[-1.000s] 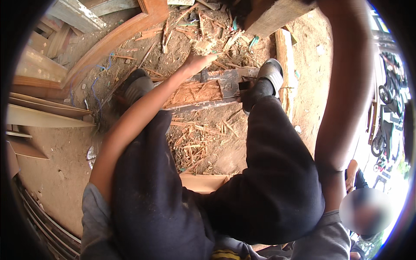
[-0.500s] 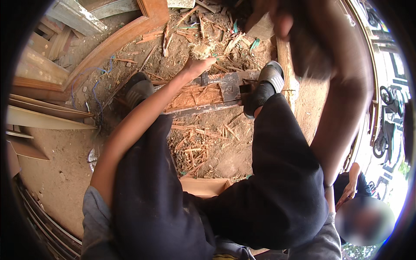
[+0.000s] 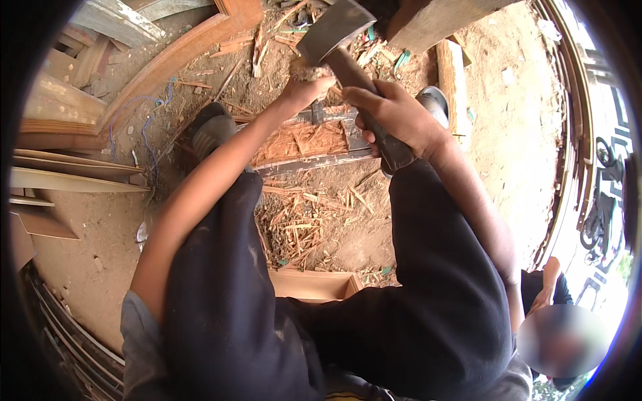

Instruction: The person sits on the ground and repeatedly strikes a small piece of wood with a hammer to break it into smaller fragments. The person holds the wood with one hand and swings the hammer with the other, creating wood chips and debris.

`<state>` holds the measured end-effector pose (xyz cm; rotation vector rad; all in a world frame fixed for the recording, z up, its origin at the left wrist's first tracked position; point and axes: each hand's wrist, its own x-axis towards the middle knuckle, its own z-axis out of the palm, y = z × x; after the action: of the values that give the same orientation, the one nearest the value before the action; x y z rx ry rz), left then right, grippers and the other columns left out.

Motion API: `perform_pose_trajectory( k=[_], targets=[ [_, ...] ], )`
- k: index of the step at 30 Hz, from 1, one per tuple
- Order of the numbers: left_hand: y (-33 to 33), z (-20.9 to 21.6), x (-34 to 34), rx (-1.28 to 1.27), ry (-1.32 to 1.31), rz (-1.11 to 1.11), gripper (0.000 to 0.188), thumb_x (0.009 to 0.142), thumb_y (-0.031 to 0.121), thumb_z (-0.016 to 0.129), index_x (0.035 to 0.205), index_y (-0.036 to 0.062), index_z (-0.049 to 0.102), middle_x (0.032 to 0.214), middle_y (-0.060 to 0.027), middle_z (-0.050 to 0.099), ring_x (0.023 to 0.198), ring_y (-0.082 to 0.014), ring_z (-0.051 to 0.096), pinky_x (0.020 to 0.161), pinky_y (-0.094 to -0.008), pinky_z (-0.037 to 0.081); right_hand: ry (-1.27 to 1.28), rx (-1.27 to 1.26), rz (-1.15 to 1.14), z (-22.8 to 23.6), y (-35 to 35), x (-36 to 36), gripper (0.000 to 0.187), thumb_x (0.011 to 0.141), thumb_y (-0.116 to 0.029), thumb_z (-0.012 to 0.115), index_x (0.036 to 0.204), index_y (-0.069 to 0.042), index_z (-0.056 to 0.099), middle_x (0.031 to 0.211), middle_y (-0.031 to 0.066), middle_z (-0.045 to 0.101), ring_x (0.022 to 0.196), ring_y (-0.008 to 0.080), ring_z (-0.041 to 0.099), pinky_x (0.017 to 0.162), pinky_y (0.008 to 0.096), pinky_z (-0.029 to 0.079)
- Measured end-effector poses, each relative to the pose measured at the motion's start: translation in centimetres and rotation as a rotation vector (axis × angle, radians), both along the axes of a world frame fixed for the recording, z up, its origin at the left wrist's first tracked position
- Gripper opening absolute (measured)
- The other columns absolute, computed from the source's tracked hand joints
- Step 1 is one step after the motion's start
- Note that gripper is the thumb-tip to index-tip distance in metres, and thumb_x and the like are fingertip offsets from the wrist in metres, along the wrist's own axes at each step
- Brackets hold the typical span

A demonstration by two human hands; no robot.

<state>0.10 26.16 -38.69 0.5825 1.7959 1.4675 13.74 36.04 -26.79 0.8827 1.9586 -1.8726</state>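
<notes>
My right hand (image 3: 394, 117) grips the thick dark handle of a hatchet (image 3: 334, 30). The hatchet's blunt end is right above the frayed, mushroomed top of a chisel (image 3: 317, 110); whether they touch I cannot tell. Closed around that chisel is my left hand (image 3: 304, 92), which hides most of its handle. The chisel's dark lower part meets a wooden board (image 3: 304, 147) lying crosswise on the ground. Its face is roughly cut, with torn reddish fibres and darker painted areas. My shoes (image 3: 212, 130) stand at both ends of the board.
Wood chips (image 3: 297, 230) litter the dirt between my legs and beyond the board. Before me lies an open wooden box (image 3: 314, 284). A curved wooden frame (image 3: 160, 83) and thin panels (image 3: 80, 177) stand left. A thick beam (image 3: 435, 23) juts in at upper right. Another person (image 3: 545, 287) is at lower right.
My right hand has come down and left from a blurred, raised position, bringing the hatchet over the chisel. My left hand keeps its hold, in nearly the same place.
</notes>
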Motion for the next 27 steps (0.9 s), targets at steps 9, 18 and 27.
perform_pose_trajectory(
  k=[9,18,27],
  targets=[
    [1.0,-6.2,-3.2,-0.059,-0.146,-0.198,0.014,0.087,0.017,0.052,0.078,0.0083,0.047,0.057,0.0065,0.035,0.051,-0.0047,0.032,0.05,-0.0208,0.028,0.046,-0.504,-0.183,-1.3,1.1,-0.5,0.031,0.089,-0.035,0.053,0.091,-0.005,0.046,0.065,0.0003,0.047,0.046,0.0058,0.044,0.039,0.0196,0.041],
    [-0.5,-12.1,-7.1,-0.01,-0.572,0.33,0.026,0.083,0.012,0.059,0.067,0.0082,0.04,0.051,0.0027,0.036,0.041,-0.0067,0.033,0.039,-0.026,0.032,-0.061,-0.435,-0.361,-5.3,2.4,0.4,0.026,0.088,-0.028,0.057,0.084,-0.005,0.044,0.066,0.0015,0.047,0.049,0.0073,0.044,0.042,0.0227,0.043],
    [0.3,-6.3,-5.2,0.197,-0.649,0.339,0.033,0.082,0.032,0.059,0.065,0.0148,0.038,0.044,0.0045,0.029,0.033,-0.0099,0.028,0.034,-0.0243,0.022,-0.372,-0.391,-0.223,-9.0,3.1,3.2,0.024,0.086,-0.025,0.059,0.077,-0.006,0.046,0.061,0.0001,0.046,0.049,0.0069,0.047,0.041,0.0216,0.042]
  ],
)
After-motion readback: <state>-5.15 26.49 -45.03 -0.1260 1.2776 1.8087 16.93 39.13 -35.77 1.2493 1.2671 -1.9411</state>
